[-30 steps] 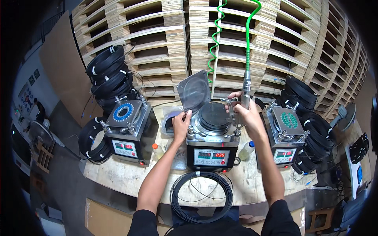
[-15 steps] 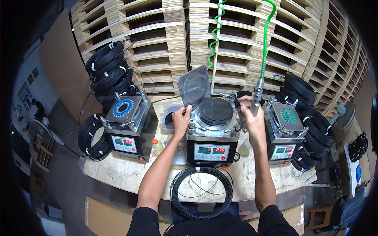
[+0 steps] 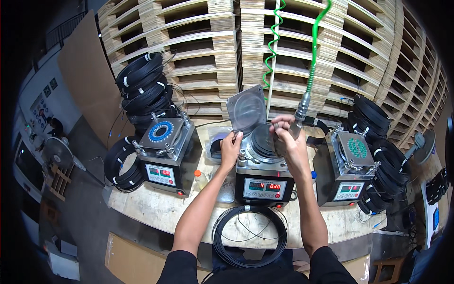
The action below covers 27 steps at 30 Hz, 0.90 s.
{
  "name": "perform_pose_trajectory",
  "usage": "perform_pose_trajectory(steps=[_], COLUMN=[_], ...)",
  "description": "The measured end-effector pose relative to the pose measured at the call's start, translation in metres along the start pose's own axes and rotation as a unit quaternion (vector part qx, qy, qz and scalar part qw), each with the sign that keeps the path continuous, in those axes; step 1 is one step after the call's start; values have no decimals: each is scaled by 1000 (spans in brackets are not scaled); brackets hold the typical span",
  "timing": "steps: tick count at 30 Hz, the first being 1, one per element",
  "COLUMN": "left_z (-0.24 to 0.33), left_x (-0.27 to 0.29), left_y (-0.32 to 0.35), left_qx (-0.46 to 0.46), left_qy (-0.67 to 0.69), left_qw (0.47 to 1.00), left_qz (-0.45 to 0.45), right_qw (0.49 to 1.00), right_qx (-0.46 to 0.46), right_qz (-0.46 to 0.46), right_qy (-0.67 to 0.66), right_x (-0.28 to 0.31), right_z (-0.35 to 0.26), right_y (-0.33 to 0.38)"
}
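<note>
My left hand (image 3: 230,150) pinches the lower edge of a square metal plate (image 3: 247,112), which is held tilted up at the back left of the middle polishing machine (image 3: 265,189). My right hand (image 3: 292,142) is closed around an air blow gun (image 3: 302,106) fed by a green hose (image 3: 315,42) from above. That hand is over the right side of the machine's round black disc (image 3: 263,140) and hides part of it. Most of the gun's body is hidden by my fingers. A coil of black cable (image 3: 215,239) lies at the table's front edge, before my body.
Similar machines stand to the left (image 3: 161,173) and right (image 3: 350,189), bearing plates with blue and green connectors. Black cable coils (image 3: 142,71) are stacked behind them. An orange-capped bottle (image 3: 200,180) is beside my left forearm. Wooden pallets (image 3: 203,61) rise behind the table.
My right hand has moved left with the air blow gun, from the disc's right side to partly over the disc. My left hand still holds the tilted plate. The whole view has shifted slightly.
</note>
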<state>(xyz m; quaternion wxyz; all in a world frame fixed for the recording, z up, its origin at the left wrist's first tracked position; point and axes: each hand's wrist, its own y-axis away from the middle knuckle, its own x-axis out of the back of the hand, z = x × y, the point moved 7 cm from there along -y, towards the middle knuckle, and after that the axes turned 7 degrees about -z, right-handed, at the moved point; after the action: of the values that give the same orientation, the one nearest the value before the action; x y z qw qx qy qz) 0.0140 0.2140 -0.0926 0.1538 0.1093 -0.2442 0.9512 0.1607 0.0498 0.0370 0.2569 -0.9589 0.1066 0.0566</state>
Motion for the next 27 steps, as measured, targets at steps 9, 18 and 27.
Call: perform_pose_trajectory(steps=[9, 18, 27], left_z=[-9, 2, -1], left_x=[-8, -6, -6], left_y=[-3, -2, 1], left_qx=[-44, -21, -28], left_qy=[34, 33, 54], left_qw=[998, 999, 998], left_qz=[24, 19, 33], right_qw=[981, 981, 983], right_qx=[164, 101, 19], right_qz=[92, 96, 19], right_qy=[47, 133, 182], right_x=[7, 49, 56], right_z=[-9, 9, -7], right_y=[-54, -55, -34])
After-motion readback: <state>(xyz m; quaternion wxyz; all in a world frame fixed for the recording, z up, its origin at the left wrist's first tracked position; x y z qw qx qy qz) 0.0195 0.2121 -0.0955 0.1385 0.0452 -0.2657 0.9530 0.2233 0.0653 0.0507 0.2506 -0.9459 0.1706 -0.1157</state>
